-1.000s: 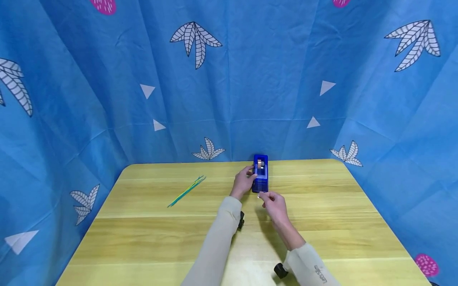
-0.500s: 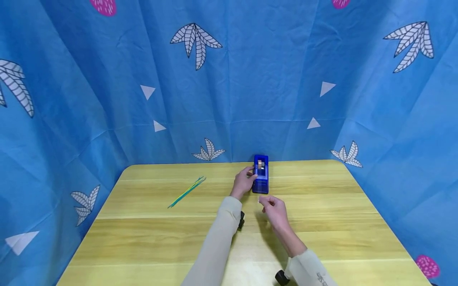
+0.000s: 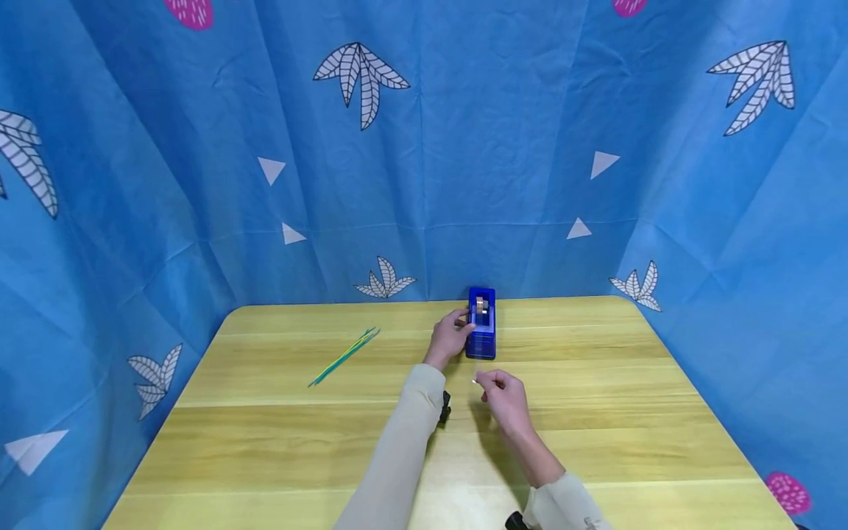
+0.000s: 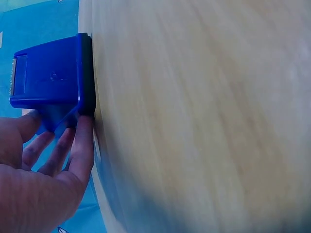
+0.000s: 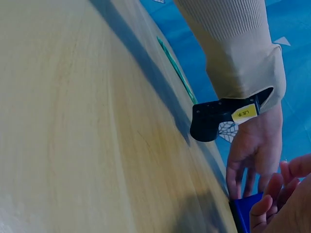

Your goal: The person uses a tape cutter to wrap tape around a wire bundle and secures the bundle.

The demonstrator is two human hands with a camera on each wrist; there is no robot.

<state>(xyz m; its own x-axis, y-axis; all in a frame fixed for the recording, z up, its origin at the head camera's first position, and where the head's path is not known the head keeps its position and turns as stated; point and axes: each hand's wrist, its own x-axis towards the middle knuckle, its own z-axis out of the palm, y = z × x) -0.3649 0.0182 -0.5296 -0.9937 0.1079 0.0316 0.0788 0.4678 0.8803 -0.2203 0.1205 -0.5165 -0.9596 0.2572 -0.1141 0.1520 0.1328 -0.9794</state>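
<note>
A blue tape dispenser [image 3: 481,344] stands near the table's back edge, with its roll of tape [image 3: 480,305] at the far end. My left hand [image 3: 447,341] holds the dispenser by its left side. In the left wrist view the thumb lies high on the dispenser body [image 4: 51,73] and the fingertips press its side close to the table. Just in front of the dispenser, my right hand [image 3: 509,401] pinches the end of a clear strip of tape [image 3: 475,380] between thumb and forefinger. That strip is thin and barely visible.
Several thin green and yellow sticks [image 3: 343,358] lie together on the wooden table [image 3: 265,456], left of the hands. A blue patterned curtain [image 3: 490,147] hangs behind the table and along both sides. A black wrist camera [image 5: 206,119] is strapped at the left sleeve.
My right hand has drawn back from the dispenser's front toward the body, with the tape end between its fingers. The left hand has stayed on the dispenser.
</note>
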